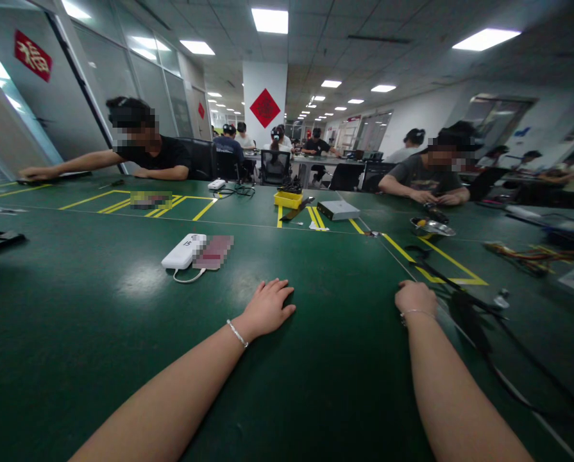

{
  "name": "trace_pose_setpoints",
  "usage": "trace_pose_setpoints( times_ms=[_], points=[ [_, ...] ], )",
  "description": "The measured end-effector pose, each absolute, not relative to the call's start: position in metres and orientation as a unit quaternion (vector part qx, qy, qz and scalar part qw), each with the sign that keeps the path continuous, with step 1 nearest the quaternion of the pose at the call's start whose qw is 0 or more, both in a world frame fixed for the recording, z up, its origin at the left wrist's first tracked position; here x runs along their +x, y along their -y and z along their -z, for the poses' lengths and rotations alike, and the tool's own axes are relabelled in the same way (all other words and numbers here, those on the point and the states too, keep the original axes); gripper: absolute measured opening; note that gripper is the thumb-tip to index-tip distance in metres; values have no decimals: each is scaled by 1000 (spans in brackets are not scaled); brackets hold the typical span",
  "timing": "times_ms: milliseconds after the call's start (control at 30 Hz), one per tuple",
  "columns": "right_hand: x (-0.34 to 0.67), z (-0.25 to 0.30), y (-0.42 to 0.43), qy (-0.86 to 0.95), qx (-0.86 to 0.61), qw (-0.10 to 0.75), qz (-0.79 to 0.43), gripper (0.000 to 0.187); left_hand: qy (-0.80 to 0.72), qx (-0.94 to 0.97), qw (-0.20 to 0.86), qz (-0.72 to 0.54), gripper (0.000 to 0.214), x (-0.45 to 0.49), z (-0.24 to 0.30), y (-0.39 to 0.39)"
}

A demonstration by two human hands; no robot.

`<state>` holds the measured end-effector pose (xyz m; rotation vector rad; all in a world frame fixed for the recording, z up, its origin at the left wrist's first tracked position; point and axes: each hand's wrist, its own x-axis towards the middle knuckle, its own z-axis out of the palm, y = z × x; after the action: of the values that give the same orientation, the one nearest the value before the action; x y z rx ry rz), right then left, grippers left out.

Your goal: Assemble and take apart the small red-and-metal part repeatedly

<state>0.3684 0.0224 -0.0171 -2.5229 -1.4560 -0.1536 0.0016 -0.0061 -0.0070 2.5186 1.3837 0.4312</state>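
My left hand [269,307] lies palm down on the green table [99,333], fingers stretched out and slightly spread, holding nothing. A thin bracelet circles its wrist. My right hand [415,298] rests on the table to the right with its fingers curled under, so what they hold, if anything, is hidden. Black cables [464,308] lie just right of that hand. A white power bank [183,251] with a short cable sits ahead of my left hand.
A yellow tray [288,198] and a grey box [337,209] stand farther back. A metal dish [432,226] lies before a seated person at right. Another person leans on the table at far left. Yellow tape lines [440,263] mark the surface.
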Motion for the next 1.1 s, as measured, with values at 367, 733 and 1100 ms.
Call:
trace_pose_setpoints(
  times_ms=[367,733,1100],
  points=[
    [364,13,-19,430,-883,189,30,36,-473,860,123,-148,45,1,5,8],
    [348,3,-21,435,-865,245,50,32,-476,856,128,-156,45,1,7,6],
    [195,-15,2,830,-485,267,67,20,-449,748,355,-336,39,9,3,4]
  ],
)
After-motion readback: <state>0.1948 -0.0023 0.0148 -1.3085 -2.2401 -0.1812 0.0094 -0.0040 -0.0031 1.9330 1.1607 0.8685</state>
